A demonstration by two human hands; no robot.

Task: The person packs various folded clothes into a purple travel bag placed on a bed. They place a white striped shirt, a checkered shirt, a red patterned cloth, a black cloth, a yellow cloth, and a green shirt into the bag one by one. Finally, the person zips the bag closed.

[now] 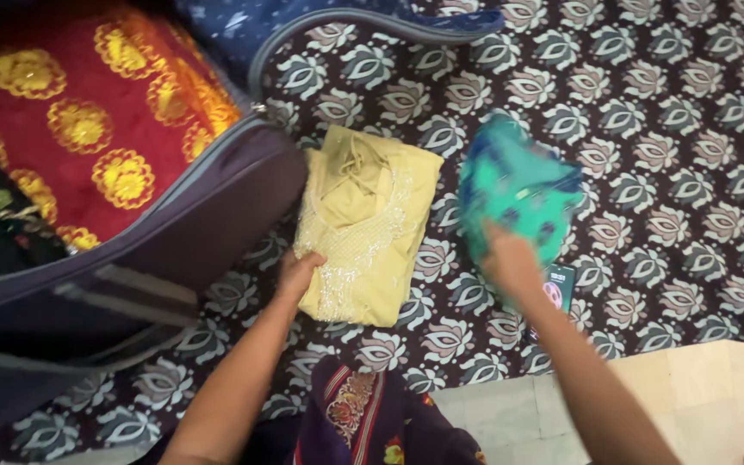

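Left hand (299, 271) fingers pinch yellow garment (368, 224); right (510, 258) — blurred, seemingly gripping — teal cloth (518, 185); suitcase (174, 224) holds red fabric (88, 112).

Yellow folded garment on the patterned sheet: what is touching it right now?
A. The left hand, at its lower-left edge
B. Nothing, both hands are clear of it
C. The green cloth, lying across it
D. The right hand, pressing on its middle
A. The left hand rests on the lower-left edge of the yellow folded garment, while the right hand is off to the side gripping the green cloth, which lies apart from the garment.
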